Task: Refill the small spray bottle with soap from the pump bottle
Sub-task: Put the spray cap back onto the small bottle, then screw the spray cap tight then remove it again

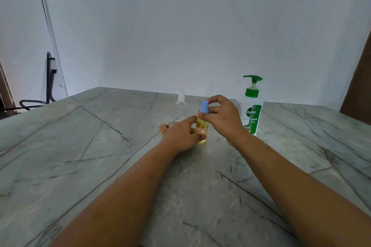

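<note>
At centre frame, the fingertips (pixel 214 100) of the right hand (pixel 224 119) curl around and pinch the blue spray cap (pixel 204 107) of the small spray bottle (pixel 201 126). The bottle stands upright on the grey veined countertop (pixel 100 146) and holds yellow liquid. The left hand (pixel 180 134) wraps its fingers round the bottle's body from the left, steadying it. The step looks like unscrewing the cap. It is best done by pressing the base flat to the counter, gripping the body firmly, twisting only the cap, then lifting it straight up so nothing tips or spills. The green-topped pump bottle (pixel 252 114) stands just right of the hands, nozzle pointing left. A clear bottle (pixel 181 106) with a white sprayer stands behind, slightly left.
</note>
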A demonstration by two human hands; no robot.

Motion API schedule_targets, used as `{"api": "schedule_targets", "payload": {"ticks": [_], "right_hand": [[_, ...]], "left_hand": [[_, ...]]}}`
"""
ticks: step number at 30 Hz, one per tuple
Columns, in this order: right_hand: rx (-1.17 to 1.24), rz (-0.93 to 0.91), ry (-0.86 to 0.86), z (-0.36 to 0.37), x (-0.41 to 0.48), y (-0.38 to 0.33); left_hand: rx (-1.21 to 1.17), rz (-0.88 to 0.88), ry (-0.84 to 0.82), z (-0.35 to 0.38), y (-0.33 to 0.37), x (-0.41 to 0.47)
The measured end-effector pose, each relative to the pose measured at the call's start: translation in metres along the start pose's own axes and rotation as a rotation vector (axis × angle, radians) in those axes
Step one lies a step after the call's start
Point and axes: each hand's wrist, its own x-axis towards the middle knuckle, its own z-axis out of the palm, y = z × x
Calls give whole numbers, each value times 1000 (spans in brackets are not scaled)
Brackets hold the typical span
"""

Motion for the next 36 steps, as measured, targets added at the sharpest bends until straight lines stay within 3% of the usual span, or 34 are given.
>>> {"api": "schedule_targets", "payload": {"ticks": [8,16,19,25,36], "right_hand": [[-94,23,105,8,-6,-6],[-96,129,-197,1,-9,4],[-104,134,-156,5,-3,7],[-156,182,-6,15,27,15],[-169,248,24,24,50,38]], "left_hand": [[102,-52,53,5,3,2],[82,-45,122,0,-9,-2],[71,-70,95,-13,-14,0],[-52,-190,231,-31,-30,4],[-189,-292,266,-42,-44,13]]}}
